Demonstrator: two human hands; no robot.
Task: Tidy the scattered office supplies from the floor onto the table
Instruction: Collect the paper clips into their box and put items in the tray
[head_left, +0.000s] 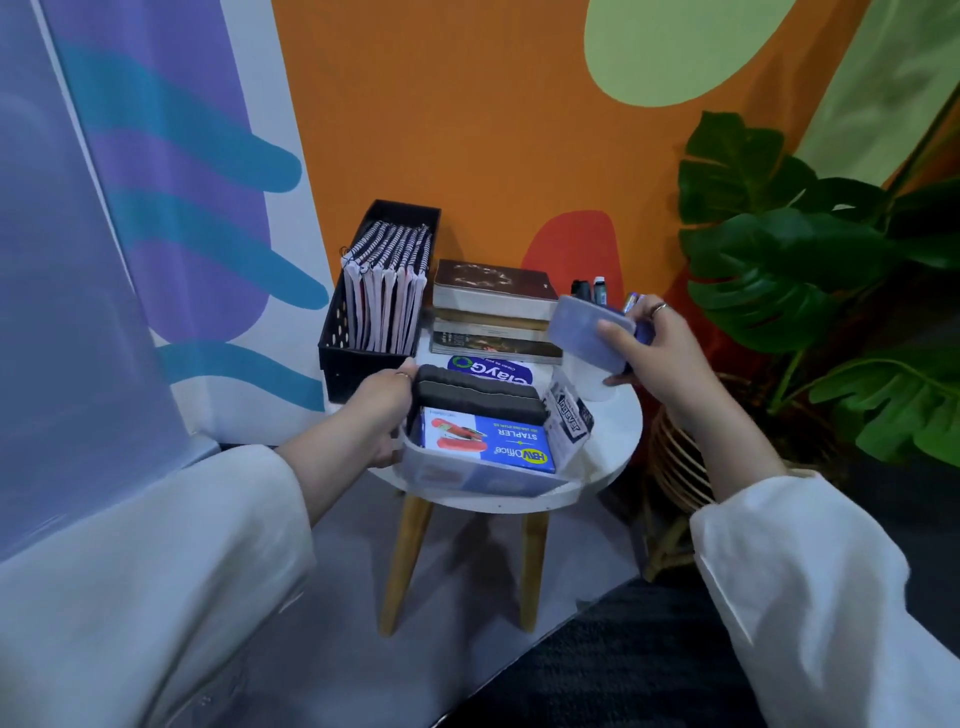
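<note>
White and round, the desk (613, 441) stands on wooden legs before an orange wall. The left hand (384, 410) grips the left end of a clear plastic bin (467, 480) that sits at the desk's near edge, fingers curled round its wall. Inside the bin, just right of that grip, lie 2 black foam erasers (478, 397) side by side, and nearer the camera a blue stapler box (493, 447) lying flat. A small printed packet (569, 421) leans at the bin's right end.

The right hand (660, 348) is raised above the desk's right side, its thumb and fingers pinching a pale purple-blue eraser (589, 332), tilted, apart from the bin. A ring shows on 1 finger.

Beyond the left grip stands a black basket (358, 343) packed with upright spiral notebooks (387, 291). Between the 2 hands, farther back, is a stack of books (493, 312), with a blue-and-white labelled pack (488, 370) lying flat in front of it. Behind the right hand, some markers (589, 288) stand upright; what holds them cannot be told. A leafy plant (810, 270) stands to the right of that hand.
</note>
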